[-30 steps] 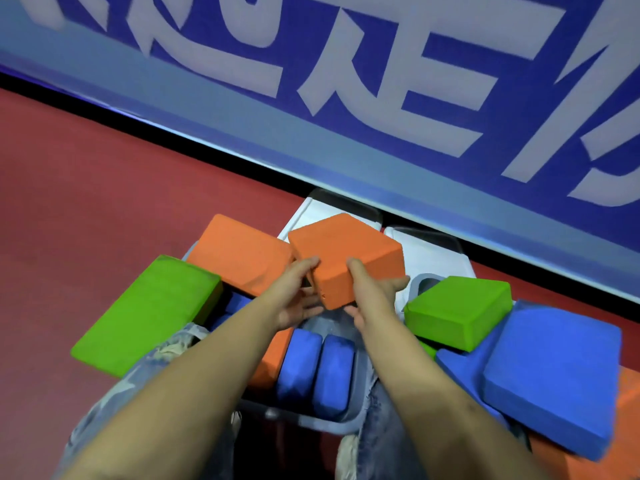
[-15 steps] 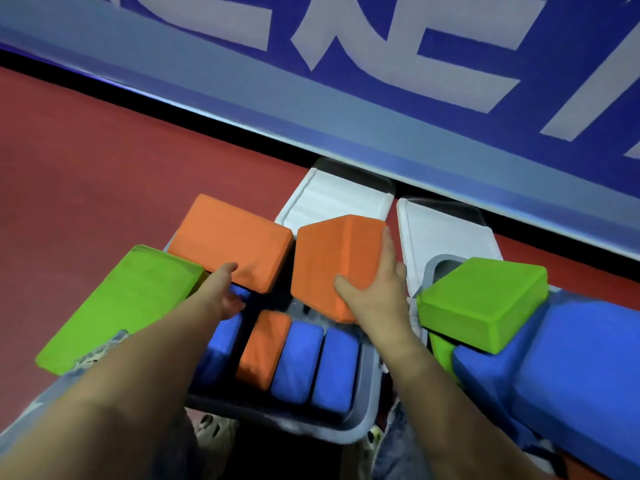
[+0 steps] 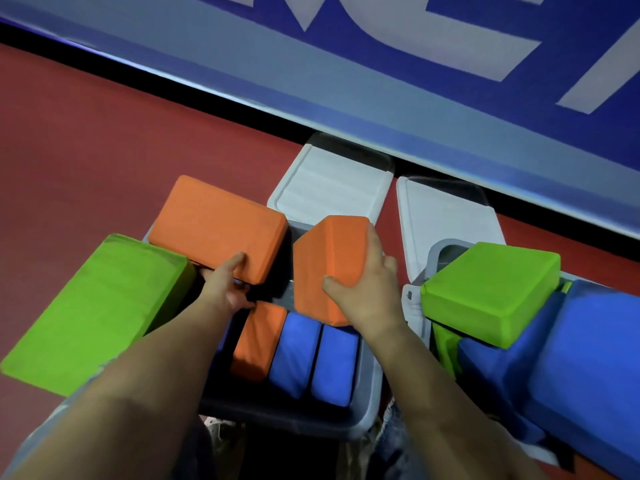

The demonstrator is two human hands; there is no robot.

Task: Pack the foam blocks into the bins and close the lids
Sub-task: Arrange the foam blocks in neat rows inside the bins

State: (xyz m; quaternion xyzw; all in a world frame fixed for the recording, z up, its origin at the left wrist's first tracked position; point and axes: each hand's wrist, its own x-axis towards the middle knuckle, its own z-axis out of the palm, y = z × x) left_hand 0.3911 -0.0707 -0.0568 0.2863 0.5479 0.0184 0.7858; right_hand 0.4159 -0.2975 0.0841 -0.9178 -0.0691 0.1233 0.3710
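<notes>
Along the right edge of the view, a second bin (image 3: 437, 252) is largely concealed: only its grey far corner shows, with a green block (image 3: 490, 292) resting tilted across the top and large blue blocks (image 3: 585, 355) piled beside it and cut off by the frame. Contents of that bin cannot be fully made out, apart from a strip of green foam below the green block. The left hand (image 3: 227, 289) reaches under the near edge of a flat orange block (image 3: 216, 228); its thumb lies on the block's side, the other fingers are hidden, so its hold cannot be confirmed. The right hand (image 3: 367, 289) grips an upright orange block (image 3: 329, 268), thumb on the near face and fingers over the top, above the grey bin (image 3: 367, 410). That bin holds one orange block (image 3: 256, 341) and two blue blocks (image 3: 315, 358) standing on edge side by side. Two white lids (image 3: 332, 181) lie on the red floor beyond. A large green block (image 3: 93, 313) rests tilted at the bin's left side.
</notes>
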